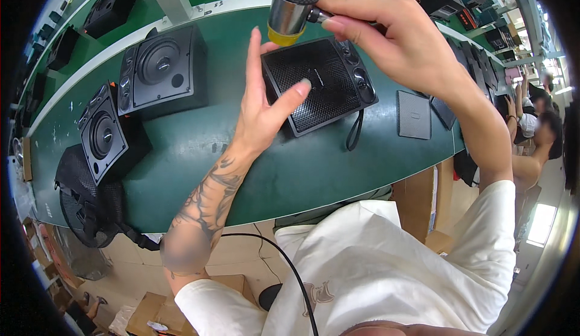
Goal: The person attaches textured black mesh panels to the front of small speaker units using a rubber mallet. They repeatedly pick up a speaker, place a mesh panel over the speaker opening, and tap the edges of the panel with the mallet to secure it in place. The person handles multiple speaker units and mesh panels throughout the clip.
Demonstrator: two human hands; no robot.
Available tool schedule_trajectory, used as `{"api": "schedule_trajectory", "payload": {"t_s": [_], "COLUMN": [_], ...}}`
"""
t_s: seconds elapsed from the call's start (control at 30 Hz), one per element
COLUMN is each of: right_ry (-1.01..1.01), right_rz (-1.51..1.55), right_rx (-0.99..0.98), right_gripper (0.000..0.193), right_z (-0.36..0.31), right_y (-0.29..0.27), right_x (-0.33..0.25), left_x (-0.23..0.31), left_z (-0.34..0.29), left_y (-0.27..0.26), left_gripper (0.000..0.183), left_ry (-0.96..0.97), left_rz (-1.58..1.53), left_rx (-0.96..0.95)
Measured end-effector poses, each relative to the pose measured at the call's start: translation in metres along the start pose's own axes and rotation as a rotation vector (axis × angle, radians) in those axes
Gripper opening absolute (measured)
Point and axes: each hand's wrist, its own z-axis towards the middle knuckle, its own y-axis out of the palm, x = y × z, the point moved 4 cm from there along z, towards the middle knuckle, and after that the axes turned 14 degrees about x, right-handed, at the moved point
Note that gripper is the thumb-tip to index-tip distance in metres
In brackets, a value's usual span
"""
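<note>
My right hand (399, 40) is wrapped round the handle of a mallet (290, 9) with a metal middle, a black face on top and a yellow face below. The mallet is raised over the far left corner of a black speaker (320, 82) with a mesh grille, lying face up on the green table. Stretched fingers of my left hand (261, 97) run along the speaker's left edge, and its thumb lies over the grille. A round-knobbed control strip lines the speaker's right side, and a strap loop (355, 132) hangs from its near right corner.
Two speakers without grilles, one upper (160, 67) and one lower (106, 139), stand at the left. Near them lies a black mesh bag (90, 200). Loose grille panels (414, 115) lie to the right. Cardboard boxes (417, 200) sit below the table edge; other people work far right.
</note>
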Motion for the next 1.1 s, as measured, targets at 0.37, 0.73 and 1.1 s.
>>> {"api": "schedule_trajectory", "payload": {"t_s": [0.37, 0.73, 1.1], "right_ry": [-0.112, -0.097, -0.071], "right_rz": [-0.049, 0.036, -0.016], "right_rx": [-0.072, -0.172, -0.063], "right_gripper": [0.024, 0.031, 0.025], "right_z": [-0.018, -0.066, -0.060], "right_y": [0.009, 0.009, -0.017], "right_x": [-0.006, -0.025, -0.029], "left_x": [-0.008, -0.014, -0.011], "left_z": [-0.001, 0.004, 0.002], "left_y": [-0.003, -0.007, -0.008], "left_gripper": [0.091, 0.057, 0.057], "left_ry": [-0.055, -0.193, -0.209], "left_rz": [-0.025, -0.181, -0.169], "left_rx": [-0.019, 0.085, 0.110]}}
